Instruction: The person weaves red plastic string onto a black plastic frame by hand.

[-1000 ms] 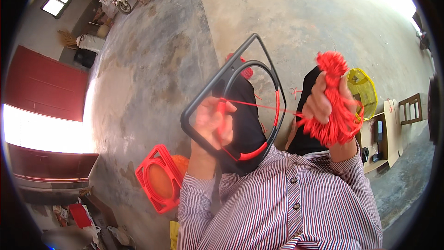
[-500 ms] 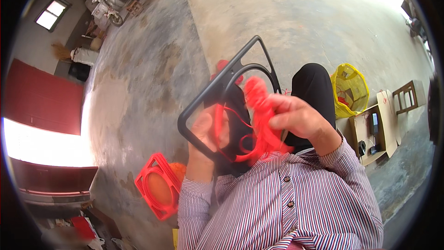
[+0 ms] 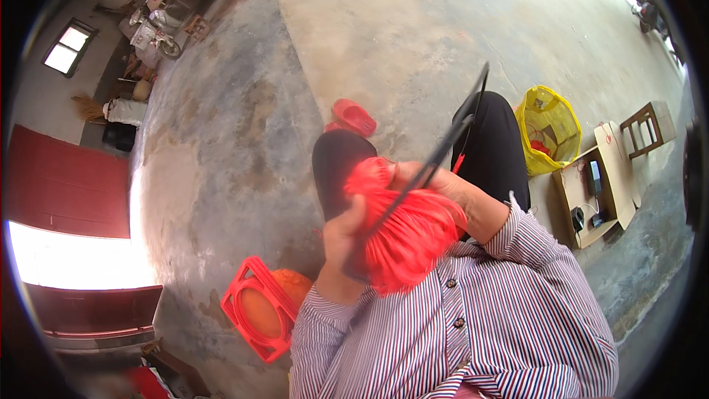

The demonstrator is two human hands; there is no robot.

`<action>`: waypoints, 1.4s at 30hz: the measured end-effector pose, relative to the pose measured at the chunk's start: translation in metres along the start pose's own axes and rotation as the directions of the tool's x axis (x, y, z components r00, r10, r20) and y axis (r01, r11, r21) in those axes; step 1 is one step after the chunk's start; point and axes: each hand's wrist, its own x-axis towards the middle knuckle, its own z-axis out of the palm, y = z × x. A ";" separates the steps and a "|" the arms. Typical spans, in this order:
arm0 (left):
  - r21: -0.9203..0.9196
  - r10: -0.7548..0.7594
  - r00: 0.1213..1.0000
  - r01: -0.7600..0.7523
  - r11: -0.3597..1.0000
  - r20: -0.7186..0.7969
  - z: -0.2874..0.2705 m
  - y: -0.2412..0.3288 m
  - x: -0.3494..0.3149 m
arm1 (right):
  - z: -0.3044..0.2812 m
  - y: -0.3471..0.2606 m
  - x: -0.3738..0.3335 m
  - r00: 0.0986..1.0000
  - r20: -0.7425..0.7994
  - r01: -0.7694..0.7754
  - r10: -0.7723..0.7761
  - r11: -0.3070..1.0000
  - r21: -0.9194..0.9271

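A black frame (image 3: 454, 133) with thin bars is seen nearly edge-on, tilted across my lap and blurred by motion. My left hand (image 3: 341, 240) is closed around its lower end. Beyond the frame, my right hand (image 3: 422, 179) grips the gathered top of a bundle of red strands (image 3: 413, 247). The strands fan out below that hand, close to my striped shirt, and partly lie behind the frame. Some of the right fingers are hidden by the frame and the bundle.
To the right stand a yellow basket (image 3: 526, 140) with red bits inside, an open cardboard box (image 3: 569, 203) holding small devices, and a wooden stool (image 3: 650, 131). A red plastic stool (image 3: 247, 321) with an orange top is at my left. A red shoe (image 3: 353, 116) shows beyond my knee.
The black frame has turned from face-on to nearly edge-on and swung right. My right hand has moved left and lower with the red bundle, which now spreads wider between my hands.
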 end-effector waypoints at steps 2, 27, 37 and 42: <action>0.136 -0.013 1.000 0.015 0.991 -0.018 0.012 0.001 -0.007 | 0.005 -0.004 0.006 0.999 0.032 0.023 -0.018 0.980 -0.196; 0.285 0.227 0.971 -0.239 0.928 0.073 -0.050 0.042 0.001 | -0.009 -0.048 -0.043 0.904 0.000 0.427 -0.427 0.903 0.057; 0.385 0.234 0.971 -0.233 0.893 0.045 0.001 0.008 0.009 | 0.070 -0.032 -0.026 0.836 0.331 0.355 -0.438 -0.030 -0.935; 0.382 0.254 0.967 -0.238 0.893 0.010 -0.025 0.010 0.014 | 0.017 -0.025 -0.017 0.848 0.241 0.514 -0.472 0.623 -0.589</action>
